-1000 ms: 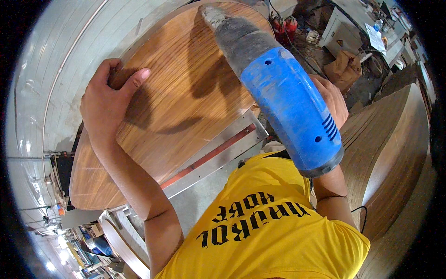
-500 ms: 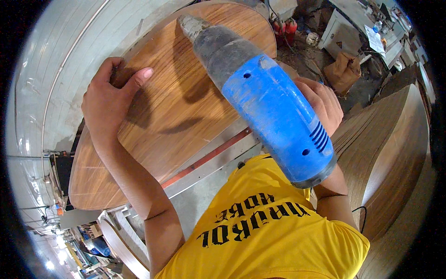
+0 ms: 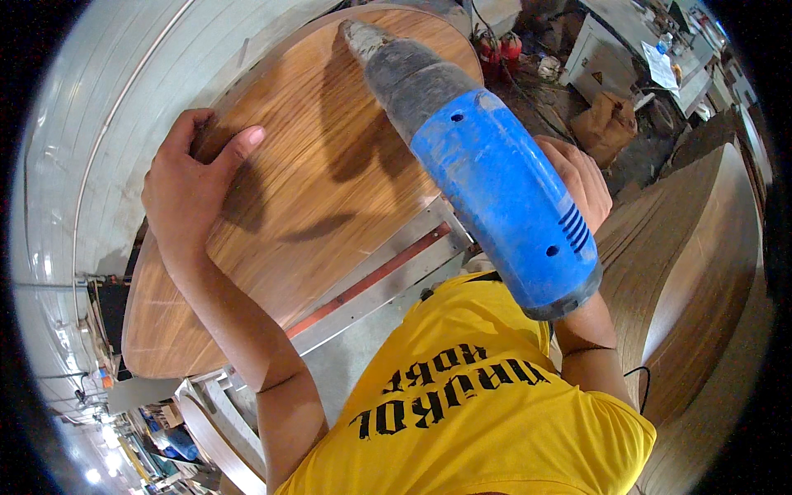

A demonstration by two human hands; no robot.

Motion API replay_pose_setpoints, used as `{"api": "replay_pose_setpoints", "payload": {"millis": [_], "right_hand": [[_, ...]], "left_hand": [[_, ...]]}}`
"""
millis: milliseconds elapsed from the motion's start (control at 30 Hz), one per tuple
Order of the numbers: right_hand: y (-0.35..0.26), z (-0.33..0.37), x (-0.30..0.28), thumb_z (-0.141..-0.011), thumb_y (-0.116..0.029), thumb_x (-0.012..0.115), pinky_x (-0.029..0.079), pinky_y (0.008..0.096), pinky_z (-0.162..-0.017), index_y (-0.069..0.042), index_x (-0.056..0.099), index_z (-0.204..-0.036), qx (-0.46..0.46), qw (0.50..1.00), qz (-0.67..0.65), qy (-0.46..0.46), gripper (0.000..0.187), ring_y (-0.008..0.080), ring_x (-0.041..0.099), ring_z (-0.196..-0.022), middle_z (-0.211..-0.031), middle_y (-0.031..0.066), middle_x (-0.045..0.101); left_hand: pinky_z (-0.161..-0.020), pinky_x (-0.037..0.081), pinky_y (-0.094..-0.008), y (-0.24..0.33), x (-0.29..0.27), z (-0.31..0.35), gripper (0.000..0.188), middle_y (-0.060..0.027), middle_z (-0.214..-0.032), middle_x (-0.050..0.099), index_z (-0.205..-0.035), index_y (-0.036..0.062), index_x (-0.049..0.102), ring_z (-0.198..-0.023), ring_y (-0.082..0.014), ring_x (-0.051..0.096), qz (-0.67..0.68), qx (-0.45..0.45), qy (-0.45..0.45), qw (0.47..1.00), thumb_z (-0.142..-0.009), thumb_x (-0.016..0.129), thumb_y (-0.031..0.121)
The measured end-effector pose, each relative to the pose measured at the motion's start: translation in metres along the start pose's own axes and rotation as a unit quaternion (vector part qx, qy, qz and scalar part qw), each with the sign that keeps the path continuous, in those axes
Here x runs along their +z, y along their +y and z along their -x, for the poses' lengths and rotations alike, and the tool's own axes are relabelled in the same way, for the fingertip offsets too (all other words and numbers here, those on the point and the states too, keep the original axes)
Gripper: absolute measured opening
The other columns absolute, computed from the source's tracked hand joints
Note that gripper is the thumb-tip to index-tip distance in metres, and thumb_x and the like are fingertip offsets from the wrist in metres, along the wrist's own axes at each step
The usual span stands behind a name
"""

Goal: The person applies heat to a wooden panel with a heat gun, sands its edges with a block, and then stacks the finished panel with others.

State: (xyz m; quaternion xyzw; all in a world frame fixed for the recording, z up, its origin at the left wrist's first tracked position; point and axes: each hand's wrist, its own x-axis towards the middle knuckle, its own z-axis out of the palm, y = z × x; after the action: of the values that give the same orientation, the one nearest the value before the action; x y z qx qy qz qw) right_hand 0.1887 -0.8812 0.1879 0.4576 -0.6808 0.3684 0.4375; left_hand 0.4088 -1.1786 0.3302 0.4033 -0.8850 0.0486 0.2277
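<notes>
A blue heat gun (image 3: 503, 173) with a dark, dusty front and a grimy metal nozzle slants over an oval wood-grain panel (image 3: 289, 190). My right hand (image 3: 582, 186) is closed round it from the far right side; the body of the gun hides the handle and most of my fingers. The nozzle points up and left, near the panel's far rim. At the panel's left edge, my left hand (image 3: 186, 177) hooks its fingers over the rim, where their tips are hidden. Its thumb sticks out above the top face, apart from the forefinger.
Under the panel runs a metal frame (image 3: 396, 272) with a red strip. A stack of curved wood-grain boards (image 3: 660, 247) stands at my right. Beyond lie a brown paper bag (image 3: 605, 128), red bottles (image 3: 501, 49) and a grey cabinet (image 3: 601, 62). A pale wall (image 3: 82, 140) borders the left.
The heat gun has shifted slightly right, its nozzle moving right along the panel's far rim. My right hand moves with it. My left hand stays at the edge, almost unmoved.
</notes>
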Motion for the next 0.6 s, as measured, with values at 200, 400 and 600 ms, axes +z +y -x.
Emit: {"api": "replay_pose_setpoints", "payload": {"millis": [200,400,600], "right_hand": [[0.005,0.008,-0.009,-0.089,-0.023,0.085,0.063,0.0427,-0.079,-0.008,0.081,-0.118,0.049,0.998,0.016,-0.047,0.034,0.0330,0.080,-0.089,-0.104,0.0142,0.082],[0.015,0.014,-0.006,-0.088,-0.020,0.081,0.063,0.0427,-0.075,-0.008,0.082,-0.115,0.052,0.998,0.029,-0.017,0.030,0.0334,0.080,-0.083,-0.100,0.0145,0.082],[0.022,0.020,-0.004,-0.090,-0.019,0.079,0.064,0.0425,-0.079,-0.008,0.083,-0.113,0.077,0.996,0.037,-0.026,0.026,0.0334,0.081,-0.087,-0.102,0.0142,0.083]], "left_hand": [[-0.096,0.061,-0.0467,0.000,0.001,-0.002,0.082,-0.0129,-0.114,0.085,-0.131,0.0125,0.079,-0.109,-0.0342,0.081,-0.004,0.005,0.003,1.000,-0.080,0.091,0.076],[-0.096,0.061,-0.0461,0.004,-0.002,-0.001,0.080,-0.0114,-0.114,0.085,-0.132,0.0129,0.079,-0.108,-0.0330,0.081,-0.010,-0.009,-0.005,1.000,-0.081,0.093,0.073],[-0.096,0.060,-0.0451,0.006,-0.002,-0.001,0.080,-0.0097,-0.115,0.085,-0.133,0.0125,0.079,-0.109,-0.0311,0.081,-0.007,-0.017,-0.009,1.000,-0.080,0.094,0.070]]}}
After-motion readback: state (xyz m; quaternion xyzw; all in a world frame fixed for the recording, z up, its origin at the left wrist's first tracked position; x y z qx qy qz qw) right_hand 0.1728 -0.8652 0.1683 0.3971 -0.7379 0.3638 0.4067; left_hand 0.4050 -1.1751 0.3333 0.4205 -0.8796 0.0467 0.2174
